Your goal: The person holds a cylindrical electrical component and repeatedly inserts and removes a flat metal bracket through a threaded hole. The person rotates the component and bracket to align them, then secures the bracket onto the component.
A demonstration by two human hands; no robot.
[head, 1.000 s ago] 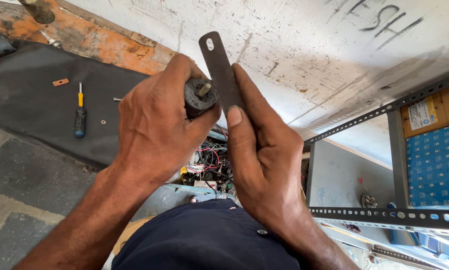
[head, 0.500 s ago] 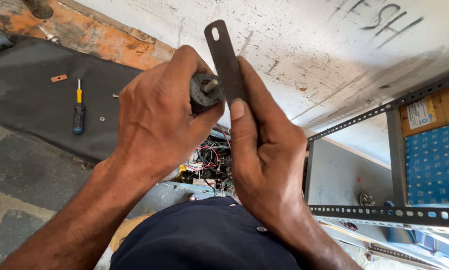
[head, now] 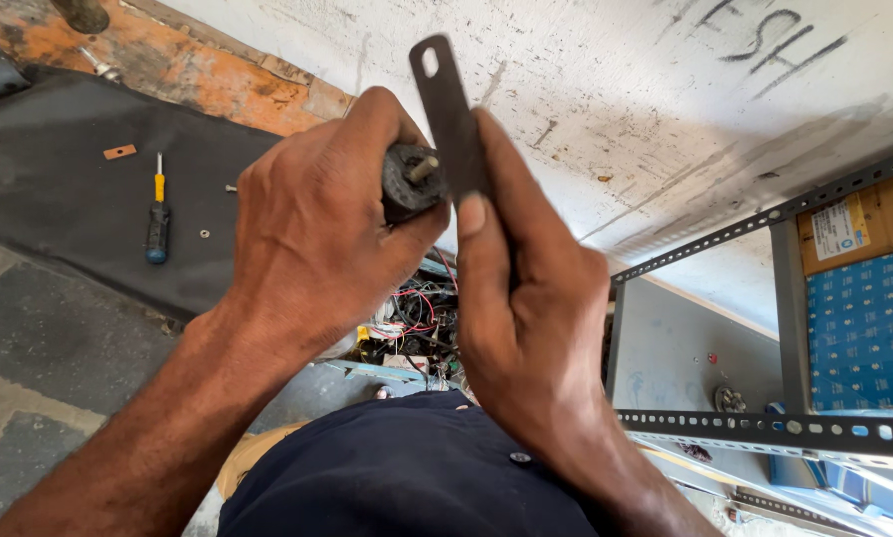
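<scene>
Two hands meet: the left hand (head: pixel 317 224) grips a round black part (head: pixel 412 181), the right hand (head: pixel 526 308) pinches a metal strip (head: pixel 449 109) at its three o'clock, touching.

Grey paved stone floor (head: pixel 39 348) carries a dark grey rubber mat (head: pixel 59 199) at 9 o'clock. On the mat: a screwdriver with a yellow-and-blue handle (head: pixel 157 209), a small orange flat tab (head: pixel 119 151) at its 11 o'clock, a tiny washer (head: pixel 204 235) at its 3 o'clock.
</scene>
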